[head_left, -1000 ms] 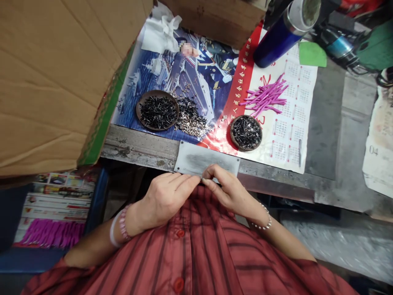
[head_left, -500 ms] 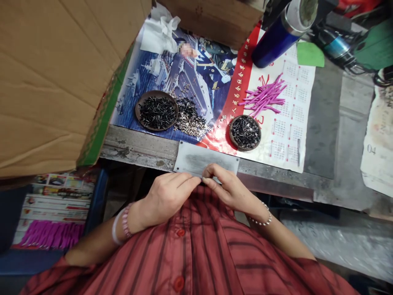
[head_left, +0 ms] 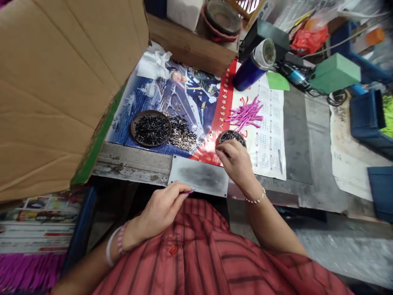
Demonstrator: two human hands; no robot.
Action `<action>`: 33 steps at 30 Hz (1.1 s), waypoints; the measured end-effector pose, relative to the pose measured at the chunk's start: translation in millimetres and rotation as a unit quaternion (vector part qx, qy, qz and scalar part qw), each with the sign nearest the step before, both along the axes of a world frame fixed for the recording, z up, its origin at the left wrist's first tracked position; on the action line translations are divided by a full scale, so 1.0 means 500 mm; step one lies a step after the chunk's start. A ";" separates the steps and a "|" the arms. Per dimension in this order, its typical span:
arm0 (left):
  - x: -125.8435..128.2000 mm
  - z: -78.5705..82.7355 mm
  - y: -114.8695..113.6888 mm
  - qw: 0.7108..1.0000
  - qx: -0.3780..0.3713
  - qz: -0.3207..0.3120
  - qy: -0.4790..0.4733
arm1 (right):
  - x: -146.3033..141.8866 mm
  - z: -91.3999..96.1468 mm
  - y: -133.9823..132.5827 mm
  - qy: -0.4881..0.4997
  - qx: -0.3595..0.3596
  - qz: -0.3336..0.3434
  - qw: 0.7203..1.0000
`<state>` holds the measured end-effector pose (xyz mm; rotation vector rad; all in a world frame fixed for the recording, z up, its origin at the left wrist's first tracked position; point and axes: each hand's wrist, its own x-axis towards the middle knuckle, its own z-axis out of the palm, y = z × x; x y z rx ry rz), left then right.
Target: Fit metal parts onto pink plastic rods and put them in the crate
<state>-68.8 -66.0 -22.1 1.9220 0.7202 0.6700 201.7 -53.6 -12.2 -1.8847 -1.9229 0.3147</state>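
Right hand darts to the bowl of black screws!

It has swung off the steel plate, grip spread at the bowl's rim, just beyond the plate's far edge; left hand pinches a magenta strip just before the plate.

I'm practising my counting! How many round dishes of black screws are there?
2. One dish of black screws sits on the poster beside the silver washers. The other dish sits under the right hand, which hides part of it. Others could be hidden.
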 end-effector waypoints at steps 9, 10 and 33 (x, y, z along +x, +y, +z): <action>-0.027 0.004 -0.014 0.987 -0.134 0.081 -0.036 | -0.012 -0.026 0.100 -0.279 -0.090 0.035 0.955; -0.029 0.003 -0.015 0.985 -0.146 0.084 -0.037 | -0.013 -0.028 0.105 -0.294 -0.089 0.044 0.951; 0.044 0.008 -0.019 0.910 -0.323 0.188 -0.179 | -0.158 0.041 -0.095 0.305 -0.052 0.047 0.950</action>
